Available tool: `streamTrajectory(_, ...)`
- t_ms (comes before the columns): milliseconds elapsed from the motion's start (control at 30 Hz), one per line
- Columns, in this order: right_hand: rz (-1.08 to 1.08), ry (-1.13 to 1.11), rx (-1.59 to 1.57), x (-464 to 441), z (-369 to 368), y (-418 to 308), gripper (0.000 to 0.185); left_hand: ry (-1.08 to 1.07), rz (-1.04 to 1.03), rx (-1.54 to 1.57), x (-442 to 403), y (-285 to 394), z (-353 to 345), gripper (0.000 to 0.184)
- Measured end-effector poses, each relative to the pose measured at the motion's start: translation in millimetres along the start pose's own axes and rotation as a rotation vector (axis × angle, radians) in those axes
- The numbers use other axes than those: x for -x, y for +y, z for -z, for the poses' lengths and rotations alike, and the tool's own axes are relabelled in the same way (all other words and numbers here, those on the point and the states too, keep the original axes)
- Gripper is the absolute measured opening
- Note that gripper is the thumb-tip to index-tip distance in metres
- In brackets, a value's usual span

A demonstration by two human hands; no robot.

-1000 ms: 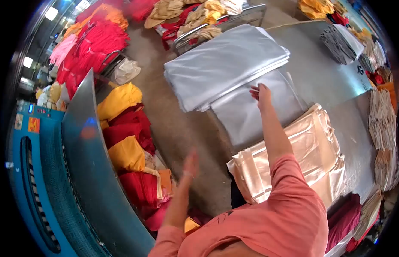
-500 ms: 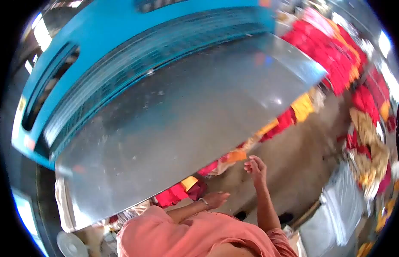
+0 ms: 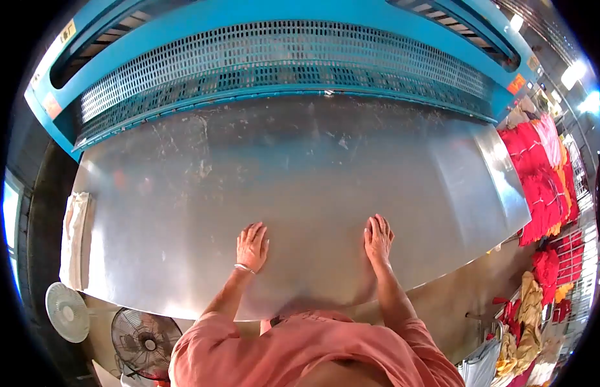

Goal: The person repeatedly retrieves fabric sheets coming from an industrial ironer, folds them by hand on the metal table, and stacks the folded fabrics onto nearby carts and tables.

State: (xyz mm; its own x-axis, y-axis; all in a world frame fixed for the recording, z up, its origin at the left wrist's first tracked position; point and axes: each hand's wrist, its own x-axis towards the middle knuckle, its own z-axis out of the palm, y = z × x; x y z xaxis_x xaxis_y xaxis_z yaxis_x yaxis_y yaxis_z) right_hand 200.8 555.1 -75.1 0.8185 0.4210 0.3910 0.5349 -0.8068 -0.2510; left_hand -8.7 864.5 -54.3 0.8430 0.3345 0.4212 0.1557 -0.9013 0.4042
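My left hand point(image 3: 252, 246) rests palm down on the metal table point(image 3: 313, 168), left of its middle, with a bracelet at the wrist. Level with it, farther right, my right hand point(image 3: 378, 238) lies on the same surface. Both hands have their fingers stretched forward and hold nothing. Behind the table stands a blue machine point(image 3: 280, 55) with a perforated guard.
A folded whitish cloth point(image 3: 76, 240) lies at the table's left end. Two fans, one white point(image 3: 67, 312) and one black point(image 3: 146, 342), stand at the lower left. Red cloth bundles point(image 3: 537, 174) are piled at the right, with beige cloth point(image 3: 529, 306) below.
The view has swung left from the grey and beige cloth stacks to the metal table and blue machine. Both hands, in the air before, have come down onto the table.
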Motion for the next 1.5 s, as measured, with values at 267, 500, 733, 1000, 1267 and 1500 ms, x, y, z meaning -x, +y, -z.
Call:
streamTrajectory(267,-0.066,-0.06,0.118,-49.5,-12.6,1.1,0.037,0.088,-0.105,0.121,-116.5,-37.1,-46.3,0.018)
streamTrajectory(500,-0.111,-0.149,0.135,-55.5,-14.0,-0.1,0.038,0.235,0.181,0.57,-296.9,-70.0,-117.7,0.017)
streamTrajectory(733,-0.167,-0.176,0.085,-62.6,-6.1,-0.7,0.037,0.11,0.022,-0.35,-407.7,-127.4,-176.3,0.054)
streamTrajectory(1000,-0.131,-0.056,-0.011,-67.2,0.4,5.3,0.036,-0.09,0.148,-0.044,-389.9,-52.8,-215.8,0.021)
streamTrajectory(1267,-0.382,0.22,-0.445,-50.1,-11.2,28.8,0.029,-0.107,-0.469,0.196,-80.8,58.7,-94.5,0.021)
streamTrajectory(1500,-1.037,0.298,-1.774,-70.1,2.2,132.2,0.036,0.003,0.363,-0.375,62.5,-87.1,43.6,0.028)
